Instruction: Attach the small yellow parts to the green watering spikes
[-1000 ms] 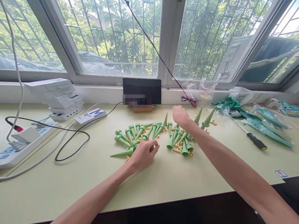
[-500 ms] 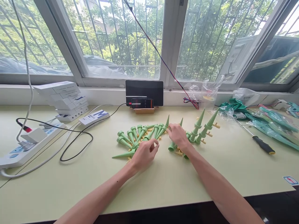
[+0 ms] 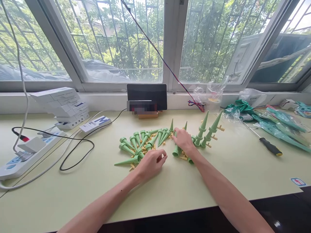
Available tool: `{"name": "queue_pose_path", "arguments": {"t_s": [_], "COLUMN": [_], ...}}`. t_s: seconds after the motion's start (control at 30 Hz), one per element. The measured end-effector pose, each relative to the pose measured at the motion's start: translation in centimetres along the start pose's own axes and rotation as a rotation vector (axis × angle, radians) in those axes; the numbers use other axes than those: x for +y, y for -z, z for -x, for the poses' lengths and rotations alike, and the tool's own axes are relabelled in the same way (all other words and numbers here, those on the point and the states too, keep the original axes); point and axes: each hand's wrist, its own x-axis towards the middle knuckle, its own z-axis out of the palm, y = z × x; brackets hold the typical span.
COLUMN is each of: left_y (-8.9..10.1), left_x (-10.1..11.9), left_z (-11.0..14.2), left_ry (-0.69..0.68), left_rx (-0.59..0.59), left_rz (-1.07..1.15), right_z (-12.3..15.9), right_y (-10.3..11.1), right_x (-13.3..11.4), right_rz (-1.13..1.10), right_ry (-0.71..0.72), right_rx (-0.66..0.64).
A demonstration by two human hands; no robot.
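Observation:
Green plastic watering spikes (image 3: 126, 148) lie in a loose fan on the table, with small yellow valve pieces (image 3: 143, 149) among them. My left hand (image 3: 152, 161) rests at the near side of this pile with its fingers curled; whatever they hold is hidden. Over a second group, my right hand (image 3: 183, 140) reaches down with bent fingers close to a spike standing point up (image 3: 171, 125). Its grip is hidden by the hand itself. On its right, stacked green spikes (image 3: 202, 131) with yellow valves on their sides stand tilted, points upward.
A black-handled screwdriver (image 3: 270, 147) and bagged green parts (image 3: 282, 129) lie at right. At left are a power strip (image 3: 52, 137), a looping black cable (image 3: 93, 142) and stacked white boxes (image 3: 69, 105). A dark tablet (image 3: 147, 92) leans by the window.
The view has shifted slightly. My left hand has moved a little right from the pile, uncovering more spikes and yellow pieces. My right hand stays at nearly the same spot.

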Motion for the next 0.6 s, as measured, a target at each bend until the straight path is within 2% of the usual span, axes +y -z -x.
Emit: {"name": "queue_pose_path", "arguments": {"t_s": [0.37,0.6], "left_y": [-0.07,0.04], "left_x": [0.0,-0.04], "left_z": [-0.06,-0.06], "left_ry": [-0.024,-0.032], "left_rx": [-0.013,-0.012], "left_rz": [-0.011,-0.013], "right_z": [0.31,0.2], "right_y": [-0.24,-0.51], "right_x": [-0.43,-0.37], "right_rz": [0.008,-0.023], "right_ry": [0.006,0.004], "right_rx": [-0.041,-0.023]}}
